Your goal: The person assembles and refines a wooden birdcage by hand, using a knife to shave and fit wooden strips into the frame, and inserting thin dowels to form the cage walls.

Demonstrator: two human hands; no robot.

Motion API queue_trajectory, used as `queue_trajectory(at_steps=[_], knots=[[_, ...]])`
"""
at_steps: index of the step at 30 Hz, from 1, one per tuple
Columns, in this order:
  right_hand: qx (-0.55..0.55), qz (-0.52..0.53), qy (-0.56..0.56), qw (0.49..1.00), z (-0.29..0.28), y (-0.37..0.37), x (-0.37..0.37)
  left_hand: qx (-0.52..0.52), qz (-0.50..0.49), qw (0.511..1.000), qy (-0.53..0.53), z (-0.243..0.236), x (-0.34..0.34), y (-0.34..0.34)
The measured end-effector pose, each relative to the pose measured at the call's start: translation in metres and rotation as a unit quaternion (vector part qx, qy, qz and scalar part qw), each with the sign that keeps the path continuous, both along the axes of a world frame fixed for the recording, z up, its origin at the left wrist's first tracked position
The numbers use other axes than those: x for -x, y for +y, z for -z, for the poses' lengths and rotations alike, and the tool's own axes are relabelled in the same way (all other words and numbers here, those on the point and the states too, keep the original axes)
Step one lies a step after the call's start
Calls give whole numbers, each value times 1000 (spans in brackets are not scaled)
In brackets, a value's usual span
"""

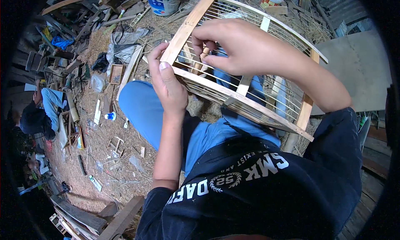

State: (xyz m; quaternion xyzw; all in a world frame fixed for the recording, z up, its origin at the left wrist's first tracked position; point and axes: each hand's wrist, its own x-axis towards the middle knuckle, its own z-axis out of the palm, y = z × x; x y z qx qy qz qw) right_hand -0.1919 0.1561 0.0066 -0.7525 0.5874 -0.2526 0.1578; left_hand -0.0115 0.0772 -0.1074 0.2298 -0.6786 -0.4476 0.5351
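Straw and wood shavings litter the workshop floor (104, 165), with offcuts and planks heaped along the upper left of the frame and a white plastic bucket (163, 1) at the top centre. At the middle of the frame the right hand (241, 46) reaches over the top of a box-shaped cage of pale wooden frame and thin parallel bars (246, 69), its thumb and forefinger pinched shut on a small pale wooden peg (203, 58) among the bars near the cage's left corner. The left hand (168, 83) is wrapped around that same corner rail from below, thumb up along the wood, steadying the cage, which rests tilted across the person's blue-trousered lap (146, 110). Both forearms come up from the lower edge, the right bent sharply at the wrist over the cage. By the look of it the cage is well advanced: frame joined, bars filling the visible sides; small fitting work inside the bars seems to remain. Another person in blue trousers (46, 110) sits at the left edge.
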Motion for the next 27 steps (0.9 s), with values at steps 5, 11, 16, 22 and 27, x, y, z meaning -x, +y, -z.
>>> queue_trajectory(at_steps=[5,11,16,22,27], knots=[[-41,22,-52,998,-1,0,1,-24,8,1000,6,-1,1,3],[-19,18,-29,999,-1,-1,3,-22,6,999,24,2,1,2],[87,14,30,996,8,-2,7,-7,-4,1000,10,6,2,0],[59,29,66,996,10,-2,8,-32,-23,998,44,11,7,2],[67,16,46,997,5,3,15,-91,8,992,82,37,9,-8]])
